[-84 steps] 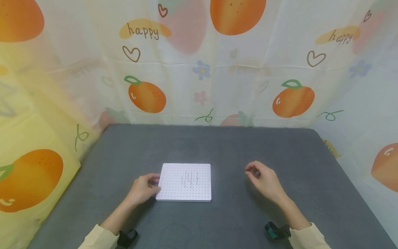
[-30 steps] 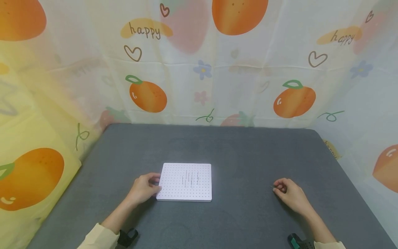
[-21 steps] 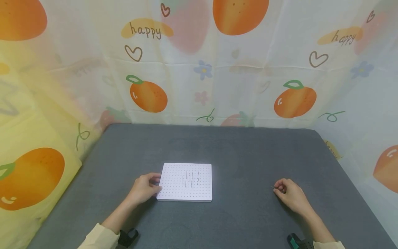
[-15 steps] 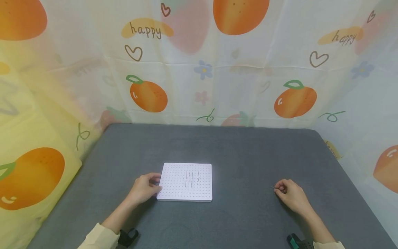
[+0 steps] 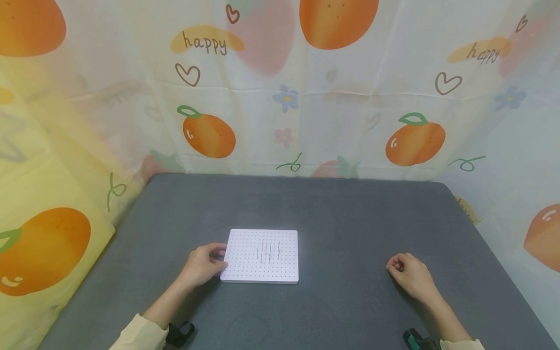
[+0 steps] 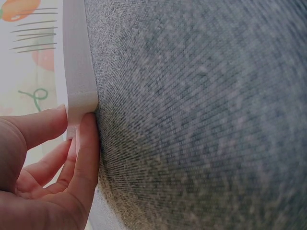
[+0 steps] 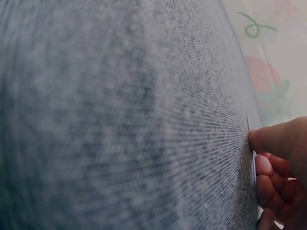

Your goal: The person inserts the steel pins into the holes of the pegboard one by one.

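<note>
A white pegboard [image 5: 245,270] with rows of small holes lies on the grey table. Several thin metal needles [image 5: 270,252] stand upright in its middle, and the left wrist view shows them side-on. My left hand [image 5: 201,266] grips the board's left edge, with the thumb [image 6: 45,125] on the top face and a finger [image 6: 86,153] low against its side. Well to the right of the board, my right hand [image 5: 411,276] is low at the table surface. Its fingertips pinch a thin metal needle [image 7: 247,120], mostly hidden by the fingers in the head view.
The grey cloth-covered table [image 5: 332,311] extends around the board and both hands. A fruit-printed curtain [image 5: 332,121] hangs behind its far edge and along both sides. Dark straps [image 5: 179,334] sit at both wrists.
Since the earliest frame, my right hand has moved right and nearer to me, down to the table. Less of the needle now shows beyond its fingertips. My left hand and the pegboard stay put.
</note>
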`<move>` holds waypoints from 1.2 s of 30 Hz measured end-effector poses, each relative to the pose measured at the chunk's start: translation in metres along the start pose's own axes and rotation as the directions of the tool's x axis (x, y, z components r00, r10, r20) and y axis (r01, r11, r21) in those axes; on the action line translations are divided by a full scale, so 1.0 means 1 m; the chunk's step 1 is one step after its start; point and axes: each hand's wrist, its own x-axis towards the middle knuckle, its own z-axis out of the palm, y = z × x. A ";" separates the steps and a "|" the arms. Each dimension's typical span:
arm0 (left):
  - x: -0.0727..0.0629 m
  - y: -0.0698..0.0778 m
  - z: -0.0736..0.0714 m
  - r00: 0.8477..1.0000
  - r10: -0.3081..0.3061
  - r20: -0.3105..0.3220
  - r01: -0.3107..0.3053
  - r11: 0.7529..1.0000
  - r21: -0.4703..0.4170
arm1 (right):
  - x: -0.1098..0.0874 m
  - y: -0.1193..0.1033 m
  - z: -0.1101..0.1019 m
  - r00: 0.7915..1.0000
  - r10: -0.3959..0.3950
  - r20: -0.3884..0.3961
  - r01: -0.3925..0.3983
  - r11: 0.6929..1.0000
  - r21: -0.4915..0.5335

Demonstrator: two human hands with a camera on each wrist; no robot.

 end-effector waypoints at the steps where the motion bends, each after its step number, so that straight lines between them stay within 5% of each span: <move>1: 0.000 0.000 0.000 1.000 0.000 0.000 0.000 1.000 0.000 | 0.000 0.000 0.000 1.000 0.000 0.002 0.000 1.000 -0.001; 17: -0.001 0.002 -0.001 1.000 0.000 0.001 0.000 1.000 -0.012 | 0.003 -0.011 -0.003 0.999 -0.021 -0.043 0.022 0.999 0.024; 36: -0.002 0.003 -0.001 1.000 -0.007 0.009 0.007 1.000 -0.026 | 0.016 -0.051 0.000 0.993 -0.069 -0.096 0.082 0.987 0.139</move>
